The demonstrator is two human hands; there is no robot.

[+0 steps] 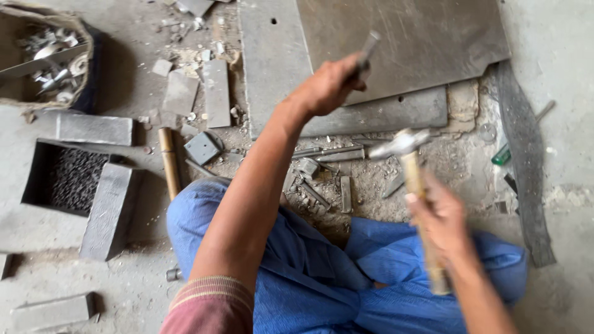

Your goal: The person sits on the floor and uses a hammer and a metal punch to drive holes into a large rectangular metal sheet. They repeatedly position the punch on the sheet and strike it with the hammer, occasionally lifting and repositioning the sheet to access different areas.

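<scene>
hammer (pixel 409 162): raised over the debris-strewn floor (pixel 557 37), head blurred, handle in right hand (pixel 440 224), grip wrapped round it | left hand (pixel 328 86): grip pinching a small metal rod (pixel 369 48) above the metal plates (pixel 402 37) | box of metal bits (pixel 68 176) far left

left hand (pixel 328 86) raised, fist closed, arm outstretched; right hand (pixel 442 219) lower, fingers curled tight, blurred.
</scene>
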